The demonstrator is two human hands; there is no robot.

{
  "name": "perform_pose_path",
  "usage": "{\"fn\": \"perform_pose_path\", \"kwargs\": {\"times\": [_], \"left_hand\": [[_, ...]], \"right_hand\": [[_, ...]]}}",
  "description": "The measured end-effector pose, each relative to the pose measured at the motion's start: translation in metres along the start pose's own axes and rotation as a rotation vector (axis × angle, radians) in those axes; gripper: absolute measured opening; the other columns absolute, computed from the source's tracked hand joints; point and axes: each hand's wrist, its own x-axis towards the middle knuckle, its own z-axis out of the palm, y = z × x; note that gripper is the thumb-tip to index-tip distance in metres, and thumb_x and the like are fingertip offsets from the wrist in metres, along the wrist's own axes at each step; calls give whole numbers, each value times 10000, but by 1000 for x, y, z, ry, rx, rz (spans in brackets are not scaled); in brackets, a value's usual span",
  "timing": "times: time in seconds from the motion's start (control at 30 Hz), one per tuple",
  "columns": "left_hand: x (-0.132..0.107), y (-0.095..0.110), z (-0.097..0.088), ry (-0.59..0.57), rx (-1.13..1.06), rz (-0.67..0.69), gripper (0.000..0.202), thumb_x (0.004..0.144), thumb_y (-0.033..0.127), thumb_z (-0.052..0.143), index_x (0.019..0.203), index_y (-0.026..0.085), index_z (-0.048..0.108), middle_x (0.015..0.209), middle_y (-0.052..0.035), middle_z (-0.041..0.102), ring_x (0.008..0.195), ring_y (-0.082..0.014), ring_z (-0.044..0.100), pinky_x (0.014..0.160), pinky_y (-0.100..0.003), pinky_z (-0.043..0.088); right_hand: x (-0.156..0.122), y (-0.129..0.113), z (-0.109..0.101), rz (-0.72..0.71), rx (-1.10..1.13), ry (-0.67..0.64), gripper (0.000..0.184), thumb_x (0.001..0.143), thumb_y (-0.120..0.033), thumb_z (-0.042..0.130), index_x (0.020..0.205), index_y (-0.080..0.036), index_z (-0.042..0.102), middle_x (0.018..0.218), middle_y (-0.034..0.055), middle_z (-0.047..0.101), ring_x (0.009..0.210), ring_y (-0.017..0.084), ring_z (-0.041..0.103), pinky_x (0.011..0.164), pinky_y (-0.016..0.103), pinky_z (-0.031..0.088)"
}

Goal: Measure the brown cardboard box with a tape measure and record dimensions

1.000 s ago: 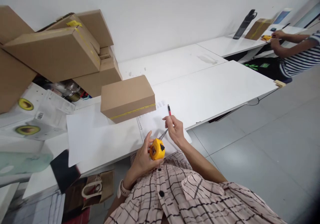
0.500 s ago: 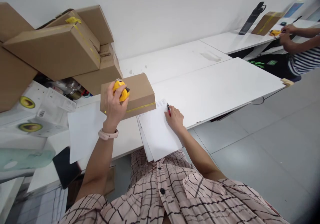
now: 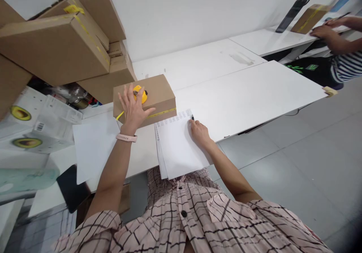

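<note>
Fingers of left hand (image 3: 134, 111) splayed over rounded yellow tape measure (image 3: 143, 95) atop brown cardboard box (image 3: 160, 89), left | right hand (image 3: 200, 133) curled round black-tipped pen (image 3: 192, 117) over white paper (image 3: 181, 151) | risk: near-edge overhang could let paper slip

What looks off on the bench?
Two minor things. A grayish patch toward the wall breaks up the white tabletop; stain or wear, can't tell. The papers under the right hand sit unsquared, overhanging the tabletop's near side.
</note>
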Motion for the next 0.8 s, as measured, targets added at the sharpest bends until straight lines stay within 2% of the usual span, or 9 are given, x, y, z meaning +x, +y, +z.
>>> {"fn": "perform_pose_path", "kwargs": {"times": [0.07, 0.1, 0.17, 0.2, 0.27, 0.37, 0.47, 0.6, 0.8], "left_hand": [[-15, 16, 8, 45, -51, 27, 685, 794, 360, 785, 1412, 200, 536, 1615, -178, 358, 1552, -422, 153, 1234, -684, 34], [-29, 25, 14, 59, -103, 30, 587, 834, 350, 738, 1373, 198, 562, 1573, -172, 427, 1539, -398, 220, 1244, -664, 62], [-71, 39, 26, 41, -268, -14, 397, 899, 351, 649, 1262, 195, 617, 1411, -155, 588, 1431, -340, 432, 1240, -600, 218], [-95, 44, 33, 25, -363, -100, 356, 910, 360, 629, 1227, 197, 626, 1347, -145, 627, 1367, -319, 503, 1210, -569, 308], [-141, 48, 44, 12, -553, -382, 392, 899, 377, 637, 1252, 211, 604, 1337, -129, 630, 1305, -292, 559, 1143, -520, 425], [-186, 48, 54, 31, -776, -752, 467, 848, 375, 687, 1278, 227, 580, 1397, -124, 591, 1311, -280, 569, 1145, -484, 438], [-196, 51, 55, 6, -886, -840, 541, 827, 357, 704, 1329, 227, 547, 1500, -134, 517, 1399, -289, 504, 1197, -471, 383], [-184, 63, 53, -95, -956, -850, 580, 823, 333, 703, 1366, 240, 524, 1570, -137, 453, 1470, -320, 424, 1203, -490, 374], [-185, 66, 49, -99, -962, -890, 466, 822, 321, 691, 1265, 221, 592, 1408, -127, 599, 1363, -303, 539, 1142, -480, 435]], "right_hand": [[-3, 10, 3, -24, 231, 91, 421, 983, -158, 325, 1325, -153, 571, 1046, 132, 652, 883, 234, 635, 768, 347, 473], [-5, 17, 4, -18, 397, 148, 416, 999, -214, 321, 1322, -163, 579, 960, 96, 651, 819, 213, 625, 741, 336, 477], [-10, 33, 5, 48, 753, 254, 443, 1013, -366, 324, 1322, -182, 583, 789, 23, 605, 700, 181, 589, 672, 313, 476], [-13, 40, 6, 100, 901, 294, 469, 1000, -437, 349, 1318, -185, 585, 742, -1, 578, 672, 173, 578, 650, 306, 475], [-18, 51, 6, 177, 1073, 357, 499, 938, -515, 460, 1284, -186, 606, 739, -16, 562, 690, 165, 581, 657, 304, 482], [-24, 52, 8, 183, 1106, 390, 470, 842, -484, 613, 1217, -204, 653, 821, -11, 571, 769, 156, 576, 724, 306, 486], [-25, 41, 11, 153, 1088, 360, 438, 822, -434, 624, 1200, -219, 670, 813, -17, 561, 741, 152, 541, 723, 314, 473], [-24, 31, 10, 131, 1073, 316, 428, 814, -411, 600, 1188, -217, 676, 787, -17, 552, 726, 165, 529, 704, 325, 459], [-25, 36, 2, 181, 1069, 307, 412, 763, -374, 611, 1134, -217, 699, 741, -36, 529, 713, 155, 534, 703, 321, 459]]}}
